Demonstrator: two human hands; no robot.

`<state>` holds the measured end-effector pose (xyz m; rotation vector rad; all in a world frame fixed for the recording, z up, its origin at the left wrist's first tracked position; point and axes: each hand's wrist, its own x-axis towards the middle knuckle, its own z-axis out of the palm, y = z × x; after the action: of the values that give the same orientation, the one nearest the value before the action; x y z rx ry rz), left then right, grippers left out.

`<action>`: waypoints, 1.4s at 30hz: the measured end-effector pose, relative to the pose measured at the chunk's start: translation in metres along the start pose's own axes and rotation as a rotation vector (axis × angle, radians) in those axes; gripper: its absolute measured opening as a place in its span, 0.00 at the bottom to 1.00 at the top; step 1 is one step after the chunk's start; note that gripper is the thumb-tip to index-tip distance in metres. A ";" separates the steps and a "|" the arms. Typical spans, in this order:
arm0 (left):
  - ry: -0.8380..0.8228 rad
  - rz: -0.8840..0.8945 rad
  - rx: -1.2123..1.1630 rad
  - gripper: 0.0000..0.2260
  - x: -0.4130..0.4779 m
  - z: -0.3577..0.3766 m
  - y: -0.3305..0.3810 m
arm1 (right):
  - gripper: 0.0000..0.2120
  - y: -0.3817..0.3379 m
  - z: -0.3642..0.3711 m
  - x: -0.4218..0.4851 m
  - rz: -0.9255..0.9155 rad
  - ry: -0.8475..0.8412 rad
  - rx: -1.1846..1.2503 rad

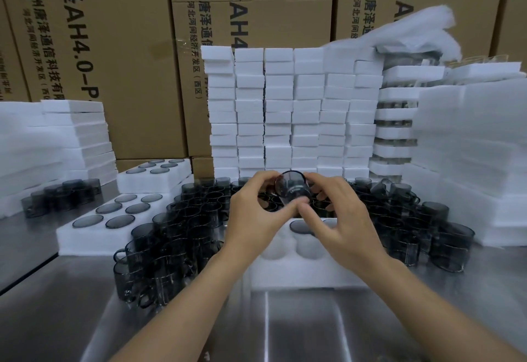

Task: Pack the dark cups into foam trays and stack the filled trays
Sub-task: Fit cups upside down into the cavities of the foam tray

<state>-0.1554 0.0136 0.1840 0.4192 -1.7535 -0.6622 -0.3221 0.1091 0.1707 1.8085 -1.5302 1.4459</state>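
Observation:
A dark glass cup [292, 188] is held tilted above the table between both hands. My left hand [253, 213] grips it from the left and my right hand [339, 219] from the right. Below them lies a white foam tray [302, 273] with round pockets. One far pocket holds a cup [299, 226]; the near pockets are bare foam. Many loose dark cups [182, 227] crowd the steel table around the tray. A filled tray [94, 236] lies to the left, and another filled tray [154, 179] sits behind it.
Tall stacks of white foam trays [291, 111] rise behind the cups, with more foam stacks at the left [54, 139] and right [467, 148]. Cardboard boxes [114, 48] form the back wall. Steel table [285, 327] surface shows in front of the tray.

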 end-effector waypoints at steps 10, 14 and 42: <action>-0.177 -0.764 -0.598 0.30 0.003 0.008 0.013 | 0.32 0.000 0.002 0.000 -0.062 -0.054 -0.027; -0.204 -0.806 -0.626 0.31 0.004 0.008 0.014 | 0.30 0.001 0.002 0.000 -0.062 -0.057 -0.034; -0.362 -0.543 -0.565 0.19 0.001 -0.001 0.024 | 0.19 -0.016 0.002 0.003 0.361 -0.072 0.599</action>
<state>-0.1535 0.0313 0.1998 0.3934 -1.6870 -1.6561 -0.3072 0.1113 0.1774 1.9767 -1.6375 2.2237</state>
